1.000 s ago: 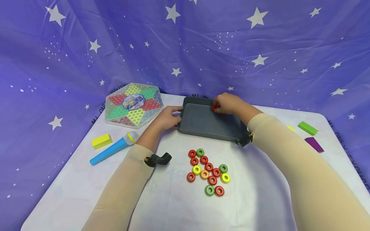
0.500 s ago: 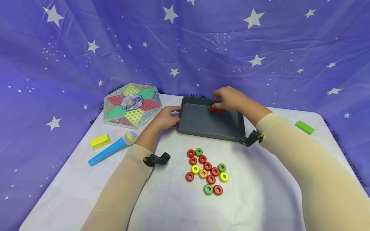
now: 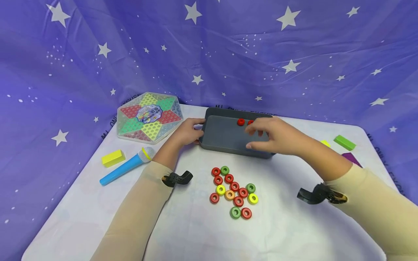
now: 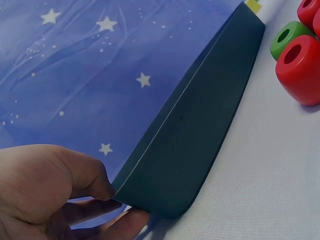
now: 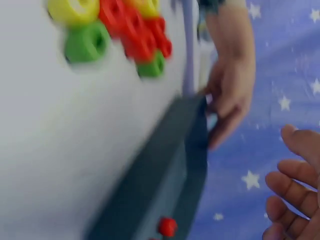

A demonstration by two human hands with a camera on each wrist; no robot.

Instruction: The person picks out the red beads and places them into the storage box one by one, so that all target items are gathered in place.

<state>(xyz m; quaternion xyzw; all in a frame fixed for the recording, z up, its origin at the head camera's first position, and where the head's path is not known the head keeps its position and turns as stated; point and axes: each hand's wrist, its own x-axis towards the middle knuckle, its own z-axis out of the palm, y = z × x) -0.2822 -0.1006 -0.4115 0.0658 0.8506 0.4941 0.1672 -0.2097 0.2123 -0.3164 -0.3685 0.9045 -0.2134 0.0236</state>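
A shallow dark grey tray (image 3: 225, 136) lies toward the back of the table. My left hand (image 3: 189, 132) holds its left end; in the left wrist view, thumb and fingers (image 4: 132, 222) meet the tray's end at the rim. Two red ring beads (image 3: 241, 121) sit inside near the far wall, one partly hidden by my right hand (image 3: 277, 137). That hand hovers over the tray's right side with fingers spread and nothing in them. In front of the tray lies a loose cluster of ring beads: several red (image 3: 234, 186), several green (image 3: 250, 188), yellow (image 3: 220, 190) and one orange (image 3: 230, 195).
A hexagonal Chinese checkers box (image 3: 150, 117) lies at the back left. Near it are a blue toy microphone (image 3: 125, 168) and a yellow block (image 3: 113, 158). Green (image 3: 344, 143) and purple (image 3: 351, 158) blocks lie at the right. A starry purple cloth (image 3: 209, 54) hangs behind.
My right hand has let go of a red bead beside another in the tray, then drawn back toward the near right with its fingers opened. My left hand stays at the tray's end.
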